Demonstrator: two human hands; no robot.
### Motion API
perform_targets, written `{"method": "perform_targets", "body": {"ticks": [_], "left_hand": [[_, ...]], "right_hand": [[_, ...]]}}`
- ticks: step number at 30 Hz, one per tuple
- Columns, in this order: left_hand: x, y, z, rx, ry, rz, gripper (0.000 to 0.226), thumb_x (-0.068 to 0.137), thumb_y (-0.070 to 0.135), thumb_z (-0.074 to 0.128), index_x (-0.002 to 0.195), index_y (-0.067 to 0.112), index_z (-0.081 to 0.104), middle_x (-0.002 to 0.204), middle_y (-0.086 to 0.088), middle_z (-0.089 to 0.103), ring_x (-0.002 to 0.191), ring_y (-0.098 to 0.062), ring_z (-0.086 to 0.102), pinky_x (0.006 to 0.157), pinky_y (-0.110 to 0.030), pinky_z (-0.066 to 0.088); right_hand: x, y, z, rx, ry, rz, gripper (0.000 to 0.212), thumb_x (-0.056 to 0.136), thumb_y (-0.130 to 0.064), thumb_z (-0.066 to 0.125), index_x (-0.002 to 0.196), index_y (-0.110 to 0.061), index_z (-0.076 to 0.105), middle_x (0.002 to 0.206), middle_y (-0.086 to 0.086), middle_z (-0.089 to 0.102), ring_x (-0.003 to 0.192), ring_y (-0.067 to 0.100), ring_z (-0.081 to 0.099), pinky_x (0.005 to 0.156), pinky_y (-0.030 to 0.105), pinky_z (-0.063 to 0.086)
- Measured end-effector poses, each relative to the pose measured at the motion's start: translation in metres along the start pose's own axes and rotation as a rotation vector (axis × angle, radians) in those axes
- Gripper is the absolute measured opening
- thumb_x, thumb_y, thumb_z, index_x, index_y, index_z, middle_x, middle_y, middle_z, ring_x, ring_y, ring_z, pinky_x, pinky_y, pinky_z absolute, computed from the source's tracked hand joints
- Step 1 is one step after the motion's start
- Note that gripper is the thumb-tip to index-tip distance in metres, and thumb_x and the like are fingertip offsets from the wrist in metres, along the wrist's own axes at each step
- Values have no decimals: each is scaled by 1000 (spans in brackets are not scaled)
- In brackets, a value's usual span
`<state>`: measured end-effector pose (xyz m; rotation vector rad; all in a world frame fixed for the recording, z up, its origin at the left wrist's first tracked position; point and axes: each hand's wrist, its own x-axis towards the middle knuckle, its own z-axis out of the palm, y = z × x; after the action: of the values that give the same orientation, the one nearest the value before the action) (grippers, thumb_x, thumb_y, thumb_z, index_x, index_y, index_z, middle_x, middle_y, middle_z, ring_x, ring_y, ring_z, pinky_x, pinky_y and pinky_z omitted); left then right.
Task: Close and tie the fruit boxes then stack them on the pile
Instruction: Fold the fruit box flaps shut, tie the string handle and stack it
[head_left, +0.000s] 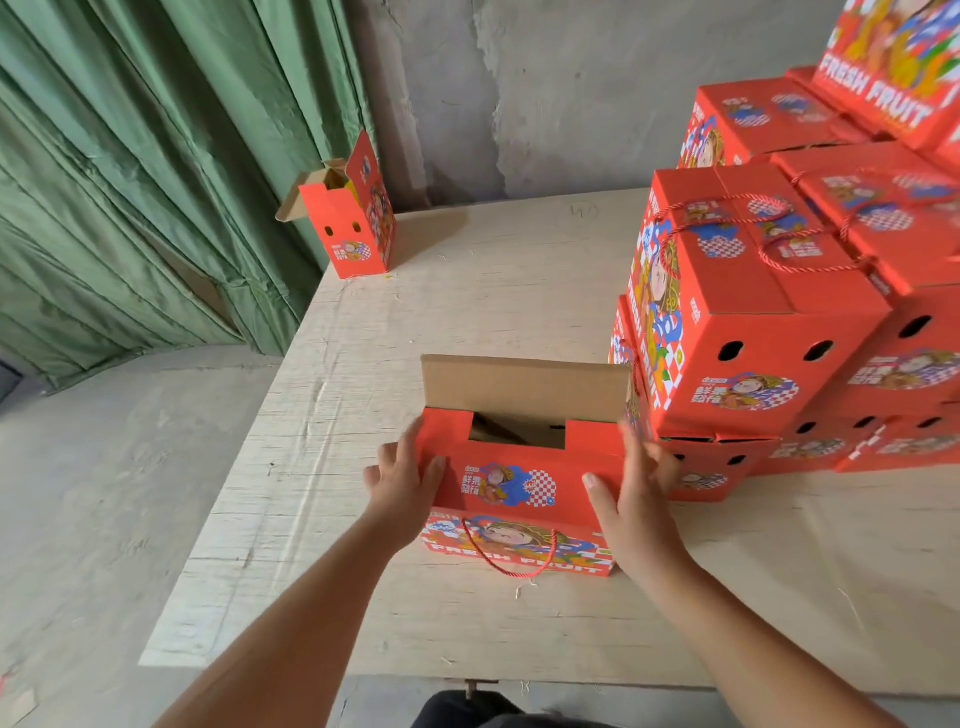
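Indoors, both hands (519, 486) grip an open box (519, 488) on a plywood table (467, 291) by green curtains (130, 156).

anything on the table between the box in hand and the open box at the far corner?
Head view: nothing but bare plywood table between the held box and the far open box.

"FRESH FRUIT" on stacked box (883, 78)

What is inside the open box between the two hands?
Through the open box's top gap, only brown cardboard flaps show. Whether fruit lies below cannot be seen; the red front flap and walls cover it.
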<state>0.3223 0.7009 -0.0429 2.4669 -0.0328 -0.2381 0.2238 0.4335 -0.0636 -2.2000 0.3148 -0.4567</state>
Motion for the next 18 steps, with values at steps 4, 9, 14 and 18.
{"method": "perform_targets", "body": {"ticks": [4, 9, 14, 18], "left_hand": [[-8, -3, 1, 237, 85, 275, 57, 93, 72, 46, 143, 45, 44, 148, 10, 32, 134, -27, 30, 115, -44, 30], [-9, -14, -7, 550, -21, 434, 120, 49, 105, 55, 144, 32, 47, 138, 6, 47, 123, -29, 37, 106, -48, 39], [-3, -8, -4, 599, 37, 446, 108, 51, 101, 58, 131, 28, 56, 126, 2, 51, 111, -28, 42, 96, -48, 46], [1, -10, -3, 559, 48, 519, 117, 56, 106, 49, 141, 25, 50, 140, -3, 42, 136, -31, 35, 116, -55, 38]], "right_hand": [[1, 0, -2, -484, 6, -360, 39, 99, -40, 51, 126, -16, 68, 123, 1, 59, 114, 31, 54, 97, 48, 47], [-1, 0, 0, -609, -87, -357, 52, 91, -65, 48, 113, -21, 65, 103, 0, 57, 95, 30, 51, 86, 45, 42], [12, -6, 3, -732, -172, -285, 49, 94, -63, 36, 103, -23, 63, 97, -1, 55, 94, 28, 49, 86, 46, 37], [15, -13, -2, -773, -262, -239, 61, 95, -65, 26, 118, -22, 63, 114, 3, 55, 106, 30, 48, 97, 46, 37]]}}
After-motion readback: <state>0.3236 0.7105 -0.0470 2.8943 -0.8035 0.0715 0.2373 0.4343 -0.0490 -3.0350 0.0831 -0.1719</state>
